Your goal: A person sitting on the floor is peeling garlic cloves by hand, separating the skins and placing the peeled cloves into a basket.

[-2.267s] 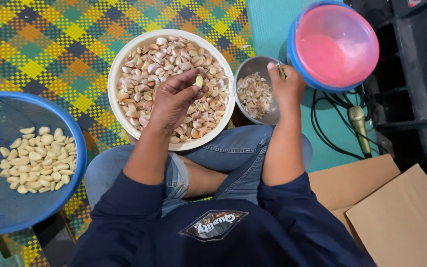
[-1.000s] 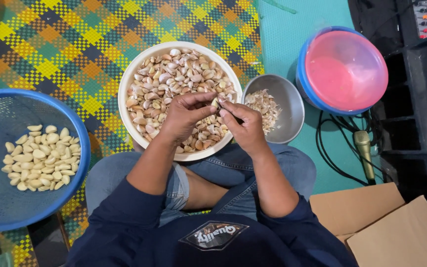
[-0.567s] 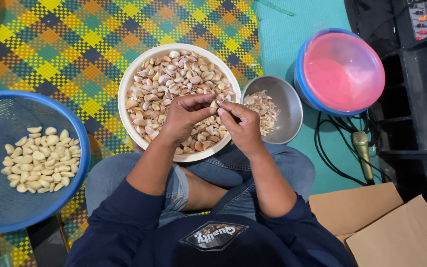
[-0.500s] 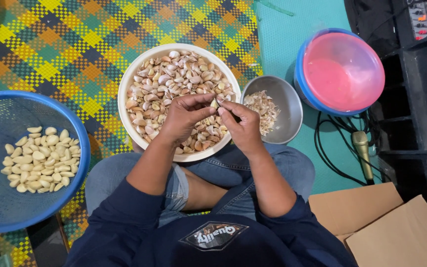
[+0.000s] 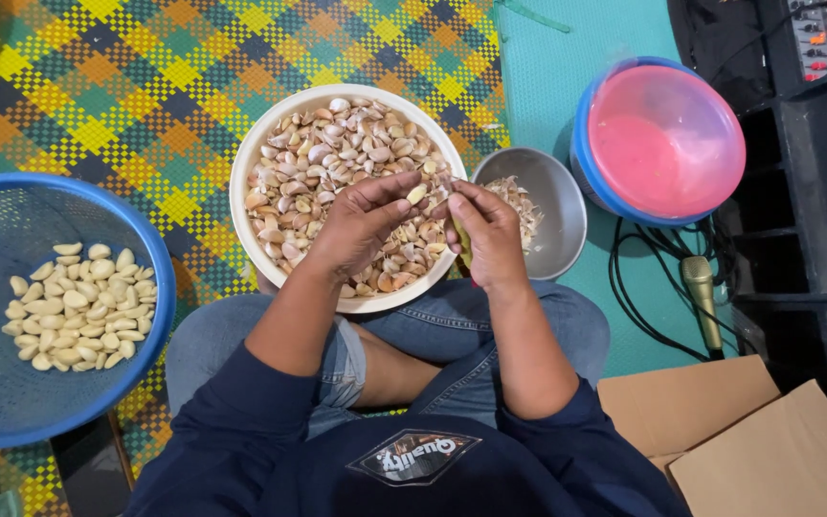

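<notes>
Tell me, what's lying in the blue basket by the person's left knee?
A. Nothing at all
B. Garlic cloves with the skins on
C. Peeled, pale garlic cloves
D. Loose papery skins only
C. The blue basket holds a small heap of smooth, pale peeled cloves, unlike the skin-on cloves in the white bowl.

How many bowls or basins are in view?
4: white bowl of unpeeled garlic at centre, metal bowl right of it, pink basin far right, blue colander left.
</notes>
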